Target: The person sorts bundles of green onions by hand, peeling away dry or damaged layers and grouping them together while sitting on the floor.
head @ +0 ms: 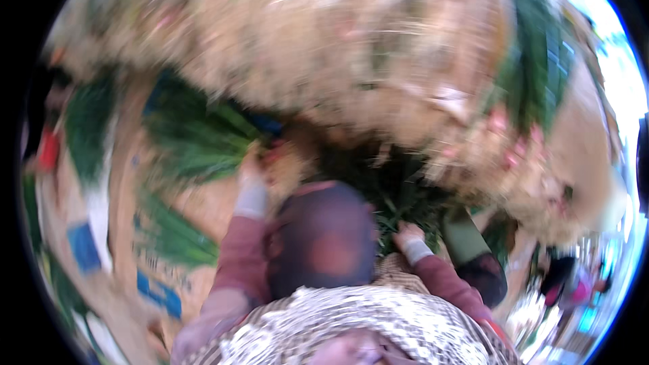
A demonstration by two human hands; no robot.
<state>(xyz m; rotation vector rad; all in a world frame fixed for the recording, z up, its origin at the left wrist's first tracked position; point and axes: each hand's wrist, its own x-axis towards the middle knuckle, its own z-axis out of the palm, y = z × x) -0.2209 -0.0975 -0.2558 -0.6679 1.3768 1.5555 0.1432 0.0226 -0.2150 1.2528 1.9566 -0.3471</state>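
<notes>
The view is heavily blurred by motion. My left hand [250, 163] closes around the base of a bunch of long green-leaved vegetables, seemingly green onions [197, 134]. Its leaves fan out to the left, and pale, root-like ends with a pinkish-red spot show to the right of my fingers. Lower right, my right hand [408, 234] reaches down at the edge of loose dark green leaves [400, 208]. Its fingertips are partly hidden and blurred, so I cannot tell whether they grip any. Between my arms bulges a dark rounded form [324, 235], probably my clothed knee.
A large heap of straw-coloured root ends [314, 45] with pink spots spans the top. Flattened cardboard [203, 208] lies left, carrying another green bunch [177, 235]. More long leaves [532, 56] rest upper right. A green boot-like shape [464, 235] stands beside my right hand.
</notes>
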